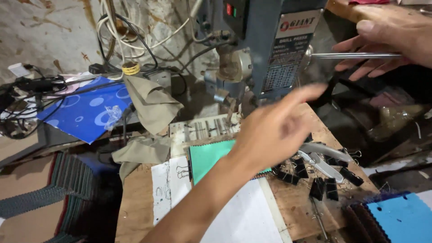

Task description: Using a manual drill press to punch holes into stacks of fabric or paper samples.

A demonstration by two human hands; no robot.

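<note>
My left hand (274, 128) reaches forward, blurred, with its fingers apart and nothing in it, over a teal fabric swatch (204, 155) toward the chuck (231, 105) of a blue-grey drill press (265, 40). My right hand (389, 40) rests at the top right, its fingers lying along the press's metal feed lever (351, 56). The swatch lies on white paper (247, 216) on a wooden board (135, 207) below the press.
Several black binder clips (324, 180) and white-handled pliers (321, 155) lie right of my hand. Fabric swatch stacks sit at the lower left (67, 189) and lower right (400, 216). A blue dotted sheet (85, 112), grey rags (153, 105) and tangled cables (121, 31) crowd the back left.
</note>
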